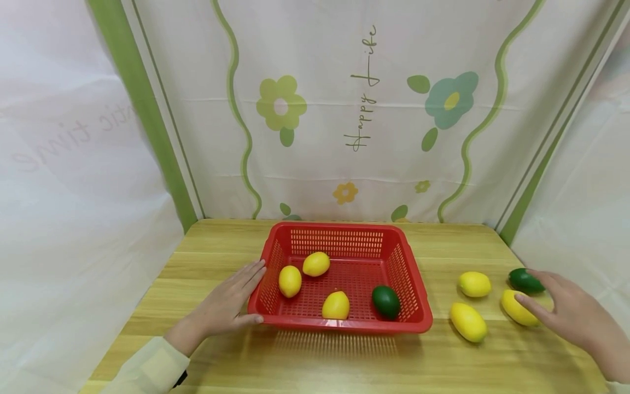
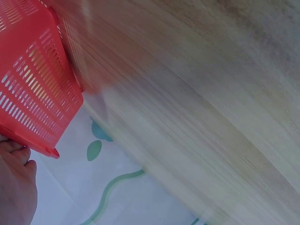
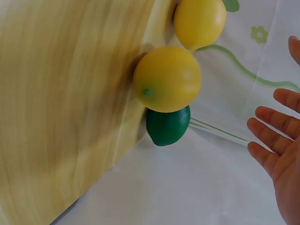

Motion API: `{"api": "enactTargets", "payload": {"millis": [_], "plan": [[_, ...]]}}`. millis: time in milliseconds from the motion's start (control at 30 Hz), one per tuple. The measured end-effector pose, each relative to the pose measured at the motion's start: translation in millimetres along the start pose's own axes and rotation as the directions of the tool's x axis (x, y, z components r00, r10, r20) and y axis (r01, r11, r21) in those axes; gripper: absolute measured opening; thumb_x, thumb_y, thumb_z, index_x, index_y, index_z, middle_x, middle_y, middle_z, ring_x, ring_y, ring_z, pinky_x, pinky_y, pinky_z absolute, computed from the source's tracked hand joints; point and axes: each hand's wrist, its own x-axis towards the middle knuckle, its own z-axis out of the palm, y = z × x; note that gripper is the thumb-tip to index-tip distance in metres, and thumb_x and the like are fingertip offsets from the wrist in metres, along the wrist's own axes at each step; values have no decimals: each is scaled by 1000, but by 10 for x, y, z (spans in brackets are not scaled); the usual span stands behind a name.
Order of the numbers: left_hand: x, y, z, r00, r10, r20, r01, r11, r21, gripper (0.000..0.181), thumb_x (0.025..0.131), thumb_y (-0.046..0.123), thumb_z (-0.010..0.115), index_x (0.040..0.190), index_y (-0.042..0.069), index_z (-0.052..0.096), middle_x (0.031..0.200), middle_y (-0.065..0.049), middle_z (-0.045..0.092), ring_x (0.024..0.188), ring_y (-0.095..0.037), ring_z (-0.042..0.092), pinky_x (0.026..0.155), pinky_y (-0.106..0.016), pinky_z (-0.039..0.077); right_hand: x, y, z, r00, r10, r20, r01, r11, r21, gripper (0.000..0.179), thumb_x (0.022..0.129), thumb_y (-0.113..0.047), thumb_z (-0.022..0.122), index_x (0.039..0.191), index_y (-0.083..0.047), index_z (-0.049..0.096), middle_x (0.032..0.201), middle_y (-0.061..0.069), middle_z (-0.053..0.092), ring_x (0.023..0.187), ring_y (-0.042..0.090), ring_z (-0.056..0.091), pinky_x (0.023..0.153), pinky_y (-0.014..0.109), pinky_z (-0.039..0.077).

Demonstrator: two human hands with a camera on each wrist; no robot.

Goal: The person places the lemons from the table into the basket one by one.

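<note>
A red plastic basket (image 1: pixel 339 327) holds three lemons, among them a lemon (image 1: pixel 316 264) toward the back, and a dark green, lemon-shaped fruit (image 1: pixel 386 302). My left hand (image 1: pixel 223 303) rests against the basket's left rim, fingers extended; in the left wrist view its fingertips meet the basket (image 2: pixel 40 89) at the rim. Over at the right, my right hand (image 1: pixel 573 306) hovers with spread fingers above a lemon (image 1: pixel 519 308) and a second green fruit (image 1: pixel 525 280). The right wrist view shows this hand (image 3: pixel 281 140) apart from the fruit, with nothing in it.
Two more lemons, one farther back (image 1: pixel 474 284) and one nearer (image 1: pixel 468 323), lie between the basket and my right hand. The wooden table (image 1: pixel 231 241) is bordered by a printed cloth (image 1: pixel 315 158) behind and white cloth at both sides.
</note>
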Motion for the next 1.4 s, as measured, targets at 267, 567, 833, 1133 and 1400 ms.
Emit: {"api": "enactTargets", "payload": {"millis": [267, 567, 833, 1133, 1400], "plan": [[5, -4, 0, 1000, 12, -13, -12, 1000, 6, 92, 89, 62, 54, 146, -7, 34, 154, -21, 30, 138, -38, 32, 117, -32, 15, -24, 107, 122, 998, 10, 56, -8, 999, -38, 71, 88, -40, 70, 125, 16, 48, 117, 44, 48, 102, 60, 46, 79, 70, 39], [-7, 0, 9, 1000, 14, -22, -14, 1000, -5, 92, 92, 66, 45, 147, -7, 33, 154, -22, 29, 139, -37, 31, 117, -34, 17, -3, 150, 232, 995, -1, 98, 6, 999, -49, 73, 86, -42, 72, 123, 16, 50, 118, 44, 49, 102, 62, 48, 78, 70, 42], [3, 8, 7, 1000, 12, -23, -12, 1000, 0, 91, 93, 66, 43, 145, -8, 35, 153, -22, 30, 140, -36, 31, 115, -39, 23, -4, 184, 336, 995, -21, 96, 24, 999, -33, 69, 85, -40, 73, 121, 15, 52, 117, 42, 51, 101, 60, 50, 78, 68, 43], [13, 22, -14, 1000, 1, -11, -1, 1000, -8, 92, 92, 66, 44, 145, -8, 36, 153, -22, 31, 139, -37, 31, 109, -49, 33, 4, 182, 380, 993, -5, 115, 8, 1000, -28, 71, 85, -41, 74, 121, 16, 52, 117, 43, 50, 102, 62, 49, 77, 70, 43], [13, 21, -14, 1000, -5, 0, 5, 1000, -5, 90, 91, 63, 51, 145, -8, 36, 153, -22, 31, 139, -37, 31, 106, -51, 36, 3, 224, 414, 990, 12, 138, -10, 1000, -17, 73, 84, -41, 75, 123, 15, 49, 120, 44, 47, 103, 63, 47, 78, 71, 42]]}}
